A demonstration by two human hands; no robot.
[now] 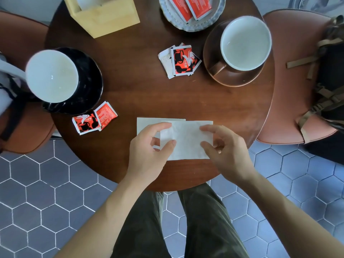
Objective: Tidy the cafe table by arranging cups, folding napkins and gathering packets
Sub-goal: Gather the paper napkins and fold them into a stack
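Note:
A white napkin [186, 140] lies folded near the front edge of the round wooden table [141, 86], over a second napkin [147, 122] that shows at its upper left. My left hand [149, 153] pinches its left edge between thumb and fingers. My right hand [223, 148] pinches its right edge the same way. Red packets [181, 60] lie in a pile mid-table, and two more packets [95, 118] lie by the black saucer. A white cup [52, 75] stands on the black saucer [89, 79] at left. A brown cup [245, 43] sits on a brown saucer [219, 75] at right.
A grey dish [193, 25] with two red packets stands at the back. A wooden napkin box [106, 17] is at the back left. Brown chairs [290, 71] flank the table; the right one holds a dark bag [331, 75]. My legs stand on hexagon floor tiles.

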